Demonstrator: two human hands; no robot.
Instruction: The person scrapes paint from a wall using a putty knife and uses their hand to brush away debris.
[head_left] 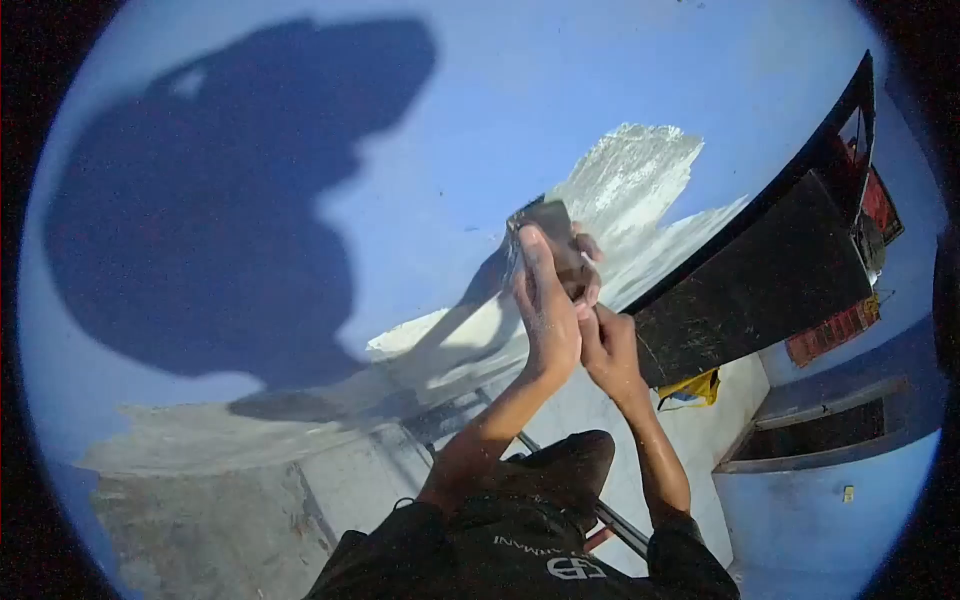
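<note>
Both hands meet in front of the blue wall [420,150], around a dark, flat, roughly rectangular piece [550,225]. My left hand [548,310] grips it from the left, with the thumb lying along its face. Fingers curl round the piece's right edge. Lower down on the right, my right hand [608,345] is closed near the piece's bottom end; what lies between its fingers is too small to make out. Behind and above the piece, a whitish-grey patch [640,175] marks the wall, and another pale strip stretches down to the left.
A black slab [750,290] juts out at the right, close to my right hand. Beyond it are red objects [835,332], a yellow item [690,388] and a recessed opening [820,432]. Metal rails [622,528] show beside my legs. A large shadow falls on the wall's left.
</note>
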